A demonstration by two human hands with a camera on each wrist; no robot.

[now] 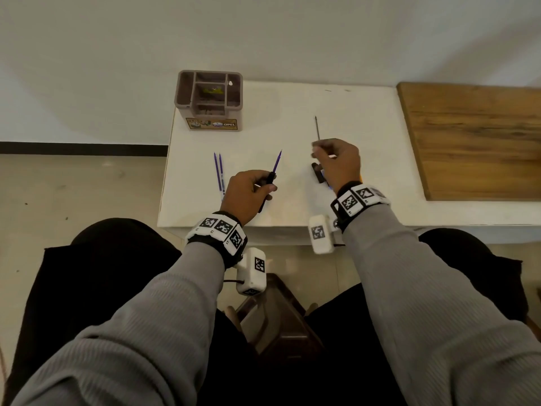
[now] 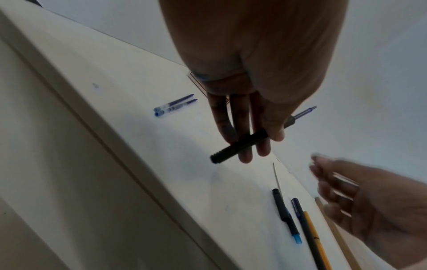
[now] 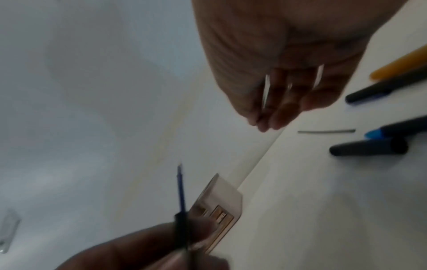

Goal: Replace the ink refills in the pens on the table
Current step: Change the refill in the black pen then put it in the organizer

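Black pen barrel (image 1: 268, 183) held in the left hand (image 1: 244, 197), thumb and fingers wrapped round it, above the white table (image 1: 366, 171). Blue refill (image 1: 277, 162) sticks out of the barrel's front end, tip pointing away from the person. Left wrist view shows the same: barrel (image 2: 240, 147) lying across the fingers (image 2: 242, 127), refill tip (image 2: 305, 111) past the thumb.

Right hand (image 1: 336, 164) raised over the table, blurred in both wrist views; fingers loosely bent, cannot tell whether they pinch anything. Thin dark old refill (image 1: 317, 128) lies on the table just beyond that hand.

Two spare blue refills (image 1: 218, 174) lie side by side on the table, left of the left hand. Under and beside the right hand lie other pens: a black-and-blue pen (image 2: 286, 215), a dark blue pen (image 2: 298, 208), a yellow pen (image 2: 315, 243).

Brown desk organiser (image 1: 209, 98) with compartments stands at the table's far left corner. Wooden board (image 1: 474, 142) lies at the table's right side. Grey sleeves and tagged wristbands (image 1: 219, 230) on both arms.
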